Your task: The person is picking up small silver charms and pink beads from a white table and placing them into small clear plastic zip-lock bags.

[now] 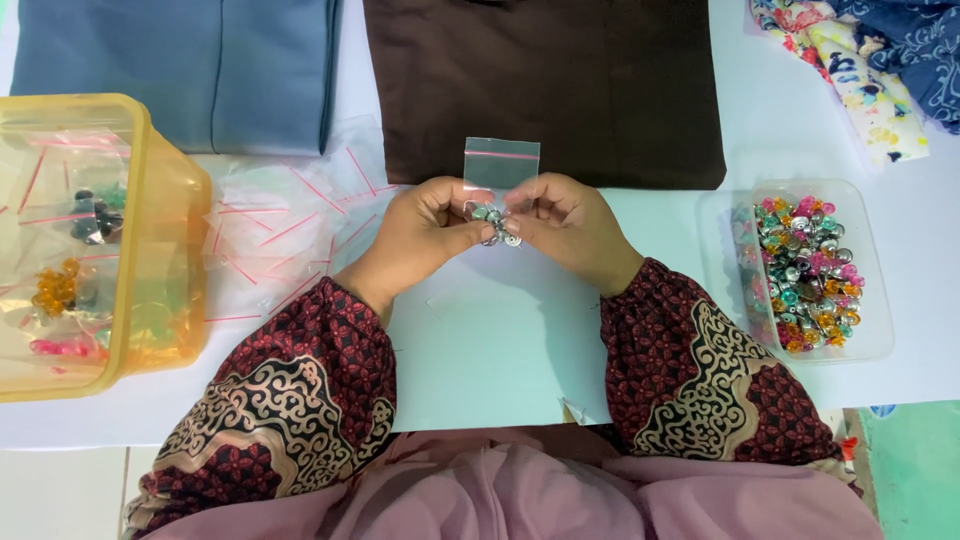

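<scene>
Sleeves: two dark red patterned sleeves sit closest, one on each arm, over a pink lap.
Left hand: the left hand pinches the bottom of a small clear bag, fingers pressed together, so the bag stands up with its open red-striped top away from the person.
Right hand: the right hand pinches the other bottom corner and the tiny green and silver beads, which sit right between both hands.
Empty bags: a loose pile of clear bags lies just beside the left hand, easy to grab. Too many to count.
Clear tub: one tub of shiny mixed beads sits near the right hand.
Yellow box: one yellow box on the left holds filled bags, about four.
Cloths: one blue cloth, one brown cloth and some flowery cloth lie at the far edge of the white table.
</scene>
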